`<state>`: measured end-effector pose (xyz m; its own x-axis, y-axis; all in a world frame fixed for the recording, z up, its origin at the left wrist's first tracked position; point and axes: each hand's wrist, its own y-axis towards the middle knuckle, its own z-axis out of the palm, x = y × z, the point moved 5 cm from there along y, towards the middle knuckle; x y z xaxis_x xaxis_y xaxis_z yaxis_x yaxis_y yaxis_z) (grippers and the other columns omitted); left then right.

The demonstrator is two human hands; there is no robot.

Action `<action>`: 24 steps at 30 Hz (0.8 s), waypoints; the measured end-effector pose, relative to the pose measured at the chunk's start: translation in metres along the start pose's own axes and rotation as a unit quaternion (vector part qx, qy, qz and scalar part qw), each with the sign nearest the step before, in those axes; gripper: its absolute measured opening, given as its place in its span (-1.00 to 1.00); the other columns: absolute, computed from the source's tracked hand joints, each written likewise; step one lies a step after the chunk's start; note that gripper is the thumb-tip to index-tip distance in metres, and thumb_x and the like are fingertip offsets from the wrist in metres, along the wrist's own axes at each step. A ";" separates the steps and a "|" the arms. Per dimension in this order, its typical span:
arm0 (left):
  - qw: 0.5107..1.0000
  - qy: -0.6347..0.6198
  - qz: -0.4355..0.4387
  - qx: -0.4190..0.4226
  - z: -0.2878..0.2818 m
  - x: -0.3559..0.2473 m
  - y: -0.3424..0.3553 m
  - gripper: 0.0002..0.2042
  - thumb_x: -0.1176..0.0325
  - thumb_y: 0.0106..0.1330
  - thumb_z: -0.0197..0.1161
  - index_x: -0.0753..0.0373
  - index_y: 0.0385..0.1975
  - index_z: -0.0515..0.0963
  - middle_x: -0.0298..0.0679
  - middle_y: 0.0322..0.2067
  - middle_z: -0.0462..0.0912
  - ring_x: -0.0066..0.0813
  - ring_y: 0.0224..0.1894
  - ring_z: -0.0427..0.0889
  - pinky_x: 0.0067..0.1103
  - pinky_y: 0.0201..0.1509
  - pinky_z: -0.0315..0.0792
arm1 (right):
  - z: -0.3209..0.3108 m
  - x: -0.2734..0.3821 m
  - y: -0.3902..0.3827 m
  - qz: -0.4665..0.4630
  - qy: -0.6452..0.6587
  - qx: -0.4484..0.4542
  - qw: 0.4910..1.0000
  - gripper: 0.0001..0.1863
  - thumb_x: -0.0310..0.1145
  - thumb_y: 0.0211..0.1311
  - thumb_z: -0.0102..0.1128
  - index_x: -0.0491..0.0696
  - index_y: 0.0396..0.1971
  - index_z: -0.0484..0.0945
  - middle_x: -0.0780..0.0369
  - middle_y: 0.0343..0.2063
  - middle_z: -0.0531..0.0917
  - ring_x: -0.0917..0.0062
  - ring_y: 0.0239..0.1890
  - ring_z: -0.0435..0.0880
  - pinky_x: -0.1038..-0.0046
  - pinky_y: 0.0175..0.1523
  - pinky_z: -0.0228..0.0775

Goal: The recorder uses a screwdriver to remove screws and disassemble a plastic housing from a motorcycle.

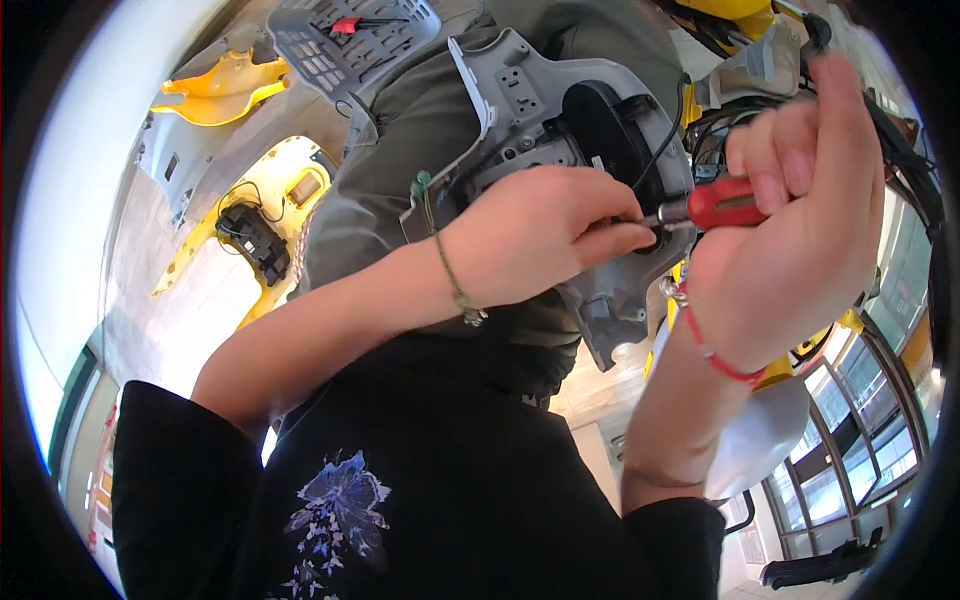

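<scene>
Evidently, the right hand (800, 200) grips a red screwdriver (725, 203), the left hand (540, 232) pinching its shaft near the tip; beyond lies a grey housing (545, 88) on the lap (400, 180). Judged step: screwdriver work, the next move probably calling for steady alignment.

free: over upper grey panel (552, 88) | obstacles: black cable (664, 151), screwdriver (725, 204)

No text, label, number or sign can be read.
</scene>
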<state>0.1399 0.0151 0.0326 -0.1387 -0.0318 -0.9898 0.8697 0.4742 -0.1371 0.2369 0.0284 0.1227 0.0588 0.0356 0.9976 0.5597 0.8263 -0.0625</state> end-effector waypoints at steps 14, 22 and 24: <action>0.996 0.003 0.084 0.036 0.007 -0.007 -0.006 -0.85 0.36 0.18 0.16 0.32 -0.39 0.49 -0.13 -0.46 0.48 -0.15 -0.34 0.51 -0.41 -0.26 0.39 | 0.001 0.005 0.022 0.113 0.289 0.609 0.730 -0.79 -0.30 -0.02 0.33 -0.03 -0.49 0.46 0.28 -0.50 0.59 0.54 -0.46 0.60 0.60 -0.38 0.42; 0.998 0.006 0.040 0.046 0.003 -0.005 -0.007 -0.86 0.37 0.17 0.16 0.30 -0.37 0.49 -0.11 -0.43 0.49 -0.13 -0.32 0.51 -0.39 -0.26 0.39 | 0.011 0.011 -0.012 0.025 0.032 0.024 0.999 -0.76 -0.27 0.30 -0.10 -0.06 -0.52 0.37 0.40 -0.78 0.22 0.73 -0.79 0.15 0.70 -0.65 -0.01; 0.997 -0.014 0.050 0.055 0.007 -0.003 -0.011 -0.86 0.39 0.14 0.17 0.30 -0.36 0.49 -0.11 -0.43 0.48 -0.11 -0.33 0.50 -0.39 -0.26 0.39 | 0.000 0.019 -0.037 -0.080 -0.079 -0.217 0.970 -0.72 -0.25 0.34 -0.20 -0.02 -0.57 0.28 0.39 -0.73 0.14 0.74 -0.75 0.06 0.72 -0.63 -0.10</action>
<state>0.1342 0.0043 0.0373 -0.0357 -0.0150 -0.9993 0.9256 0.3764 -0.0387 0.2173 -0.0014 0.1438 -0.1658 0.0404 0.9853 0.8484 0.5153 0.1216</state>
